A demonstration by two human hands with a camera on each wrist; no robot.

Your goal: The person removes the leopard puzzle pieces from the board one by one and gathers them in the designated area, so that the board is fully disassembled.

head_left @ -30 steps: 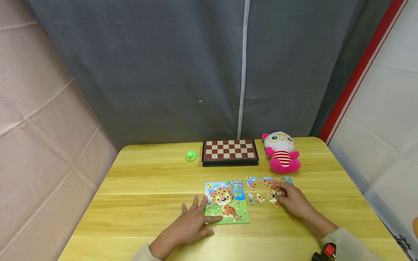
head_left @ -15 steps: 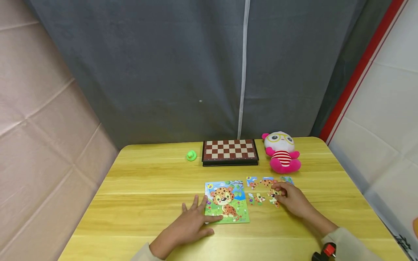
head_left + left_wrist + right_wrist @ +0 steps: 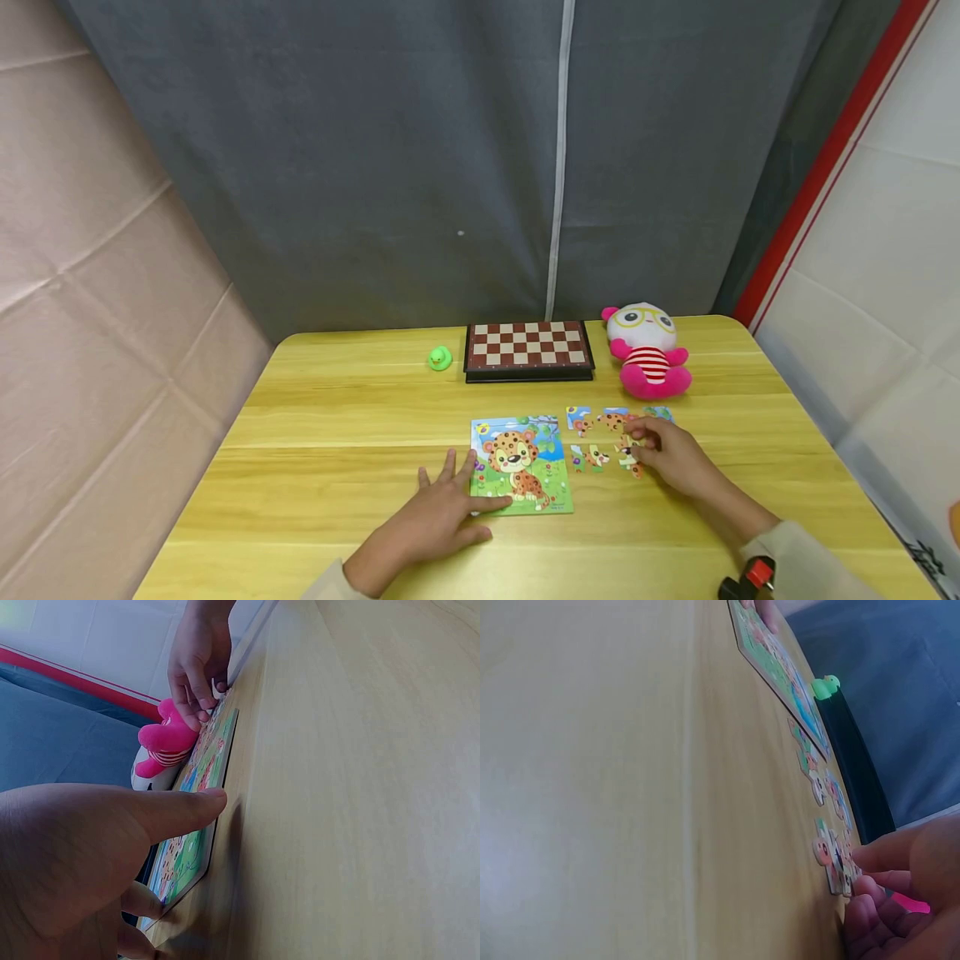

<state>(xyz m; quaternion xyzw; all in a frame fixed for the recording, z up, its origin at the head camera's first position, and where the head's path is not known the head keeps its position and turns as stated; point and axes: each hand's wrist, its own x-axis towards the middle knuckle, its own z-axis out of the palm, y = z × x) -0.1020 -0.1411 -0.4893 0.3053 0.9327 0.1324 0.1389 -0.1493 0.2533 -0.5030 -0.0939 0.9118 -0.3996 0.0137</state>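
Note:
A square leopard puzzle board (image 3: 525, 467) lies on the table in the head view. My left hand (image 3: 447, 507) is spread out at its left edge, with fingertips resting on it. In the left wrist view the thumb of this hand extends over the board's near edge. To the right of the board are loose puzzle pieces in two rows, among them a two-toned one (image 3: 589, 457) in the lower row. My right hand (image 3: 670, 457) pinches a puzzle piece (image 3: 834, 859) at the lower right of this group. Its fingers partly hide that piece and the ones behind it.
A brown-and-white chessboard (image 3: 528, 346) stands at the back of the table (image 3: 315, 467). Left of it sits a green toy duck (image 3: 439, 358); right of it, a pink and white plush toy (image 3: 647, 350). A dark grey curtain (image 3: 360, 183) hangs behind the table.

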